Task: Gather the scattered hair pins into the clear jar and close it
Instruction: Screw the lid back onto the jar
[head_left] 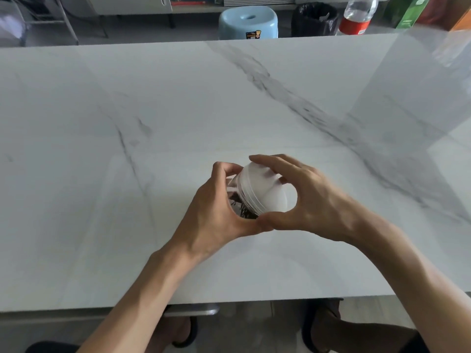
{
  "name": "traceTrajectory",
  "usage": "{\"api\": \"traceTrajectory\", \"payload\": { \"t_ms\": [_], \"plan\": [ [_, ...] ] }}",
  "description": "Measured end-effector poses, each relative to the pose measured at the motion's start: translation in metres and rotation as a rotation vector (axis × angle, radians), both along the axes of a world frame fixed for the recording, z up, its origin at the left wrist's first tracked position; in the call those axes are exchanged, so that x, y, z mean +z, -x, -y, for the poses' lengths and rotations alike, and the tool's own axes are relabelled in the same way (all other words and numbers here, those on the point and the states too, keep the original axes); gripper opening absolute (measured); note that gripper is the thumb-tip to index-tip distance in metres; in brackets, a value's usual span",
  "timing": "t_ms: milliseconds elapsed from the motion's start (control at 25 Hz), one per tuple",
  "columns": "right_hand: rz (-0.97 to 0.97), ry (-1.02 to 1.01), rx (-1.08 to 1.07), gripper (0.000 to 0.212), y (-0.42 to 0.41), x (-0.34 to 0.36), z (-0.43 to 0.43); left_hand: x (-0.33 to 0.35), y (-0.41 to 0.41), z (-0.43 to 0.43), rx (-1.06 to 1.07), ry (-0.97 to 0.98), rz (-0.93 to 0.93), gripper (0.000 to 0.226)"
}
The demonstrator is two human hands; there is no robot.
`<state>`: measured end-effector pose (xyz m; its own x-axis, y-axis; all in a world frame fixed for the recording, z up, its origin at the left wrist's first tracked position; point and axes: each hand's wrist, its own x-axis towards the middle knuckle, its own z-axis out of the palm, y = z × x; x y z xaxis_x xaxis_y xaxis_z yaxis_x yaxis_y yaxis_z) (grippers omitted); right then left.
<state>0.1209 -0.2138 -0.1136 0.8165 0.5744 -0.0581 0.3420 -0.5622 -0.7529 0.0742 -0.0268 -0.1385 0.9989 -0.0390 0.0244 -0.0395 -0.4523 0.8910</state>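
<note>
The clear jar (238, 197) is held tilted above the white marble desk (178, 110), wrapped in the left hand (216, 212) fingers. The right hand (313, 200) fingers close around its white lid (265, 189). Dark hair pins (244, 211) show inside, just beside the left thumb.

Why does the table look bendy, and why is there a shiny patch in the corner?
Head view: the wide-angle lens curves the table's edges; a pale glare patch reflects on the marble at upper right; the lid is washed-out white and soft, so its detail is lost; the hair pins in the jar between the left hand and right hand look smeared.
</note>
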Motion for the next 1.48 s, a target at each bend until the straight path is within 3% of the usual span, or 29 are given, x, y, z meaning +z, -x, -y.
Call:
{"api": "traceTrajectory", "payload": {
  "t_ms": [440,680,880,1040,1320,1480],
  "plan": [
    [0.031,-0.006,0.028,0.088,0.0,0.003,0.002,0.001,0.0,-0.003,-0.03,-0.003,0.077,0.081],
    [0.007,-0.001,0.029,0.085,0.0,0.004,0.003,-0.002,0.001,-0.002,-0.025,-0.023,0.08,0.109],
    [0.039,0.131,-0.116,0.079,0.005,0.001,-0.003,-0.002,0.001,0.0,-0.09,-0.111,0.158,0.096],
    [0.143,0.21,-0.254,0.091,0.013,0.0,-0.013,-0.003,0.001,0.002,-0.104,-0.207,0.166,0.099],
    [-0.02,0.173,-0.045,0.082,0.009,0.006,0.003,-0.003,0.002,0.001,-0.085,-0.093,0.118,0.089],
    [0.002,0.137,-0.128,0.075,0.01,0.001,-0.002,-0.002,0.003,0.001,-0.083,-0.116,0.116,0.095]
  ]
}}
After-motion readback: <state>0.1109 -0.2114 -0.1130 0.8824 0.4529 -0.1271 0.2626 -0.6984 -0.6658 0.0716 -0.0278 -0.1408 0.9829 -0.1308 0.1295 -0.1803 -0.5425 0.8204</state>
